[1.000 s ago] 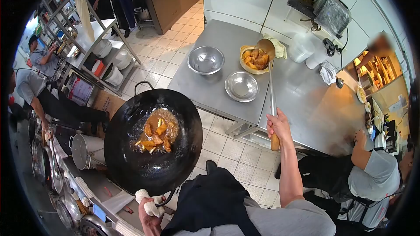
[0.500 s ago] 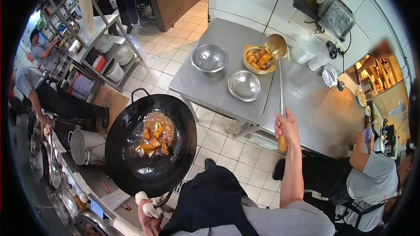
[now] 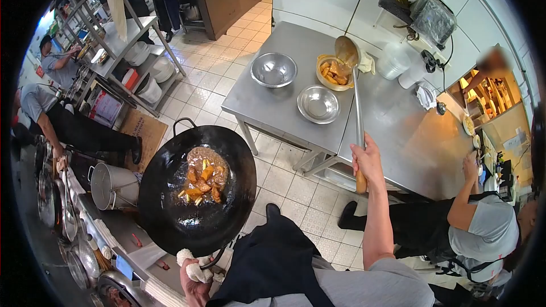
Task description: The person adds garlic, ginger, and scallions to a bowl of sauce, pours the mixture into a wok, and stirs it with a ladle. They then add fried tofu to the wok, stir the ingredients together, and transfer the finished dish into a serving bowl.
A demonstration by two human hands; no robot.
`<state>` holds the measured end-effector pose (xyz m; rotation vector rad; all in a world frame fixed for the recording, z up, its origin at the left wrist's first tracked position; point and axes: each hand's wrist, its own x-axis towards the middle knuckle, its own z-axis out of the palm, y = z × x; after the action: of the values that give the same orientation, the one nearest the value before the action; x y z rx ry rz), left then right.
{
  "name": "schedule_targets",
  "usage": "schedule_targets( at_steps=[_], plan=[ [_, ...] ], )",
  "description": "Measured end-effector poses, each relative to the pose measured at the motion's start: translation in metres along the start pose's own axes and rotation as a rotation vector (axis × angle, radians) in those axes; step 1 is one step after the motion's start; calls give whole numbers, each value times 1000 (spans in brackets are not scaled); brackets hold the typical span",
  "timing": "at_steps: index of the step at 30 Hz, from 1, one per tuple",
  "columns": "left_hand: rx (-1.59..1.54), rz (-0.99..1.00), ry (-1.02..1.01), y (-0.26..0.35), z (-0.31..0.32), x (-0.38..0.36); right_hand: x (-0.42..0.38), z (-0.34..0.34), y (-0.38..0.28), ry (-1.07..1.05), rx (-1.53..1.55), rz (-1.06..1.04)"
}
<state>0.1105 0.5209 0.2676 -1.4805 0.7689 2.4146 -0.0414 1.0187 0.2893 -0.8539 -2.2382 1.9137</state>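
Note:
My right hand (image 3: 368, 162) is wrapped round the wooden-ended handle of a long ladle (image 3: 347, 51). The ladle's bowl tilts over the back rim of a yellowish pot (image 3: 335, 73) that holds chunks of food in sauce. With a white cloth (image 3: 193, 265) between, my left hand (image 3: 197, 287) grips the near handle of a large black wok (image 3: 165, 204). Brown sauce and orange-brown pieces (image 3: 202, 181) lie in the wok, which hangs left of the steel table.
Two steel bowls (image 3: 273, 70) (image 3: 318, 104) stand on the steel table (image 3: 256, 99). A metal bucket (image 3: 114, 186) is left of the wok. A co-worker (image 3: 483, 222) stands at right; others are at far left. Clear plastic containers (image 3: 393, 61) stand near the wall.
The ladle has moved slightly left and its bowl has tipped over the pot. My right hand has shifted a little left and up. The co-worker at right has moved an arm.

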Motion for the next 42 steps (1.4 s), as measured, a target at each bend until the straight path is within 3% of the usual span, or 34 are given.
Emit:
schedule_targets(
  at_steps=[10,17,18,19,21,23,27,33,37,42],
  plan=[
    [-40,72,-13,-7,-20,0,-6,11,15,66,-162,-67],
    [-76,81,-43,-7,-28,1,-11,17,24,68,-105,-48],
    [-22,0,-235,0,-27,-3,-24,18,19,40,88,-13],
    [46,26,-93,-3,-25,-6,-39,23,15,-6,277,41],
    [25,-4,-137,-6,-49,8,-80,28,8,-192,504,147],
    [-5,96,32,-11,-44,11,-121,43,4,-312,476,203],
    [53,133,-78,-9,-42,7,-171,75,11,-553,355,372],
    [46,177,-70,-7,-48,3,-185,125,22,-827,-141,282],
    [45,188,-72,-10,-58,1,-185,153,36,-886,-254,191],
    [107,238,-58,-7,-62,2,-212,175,42,-946,-270,239]
  ],
)
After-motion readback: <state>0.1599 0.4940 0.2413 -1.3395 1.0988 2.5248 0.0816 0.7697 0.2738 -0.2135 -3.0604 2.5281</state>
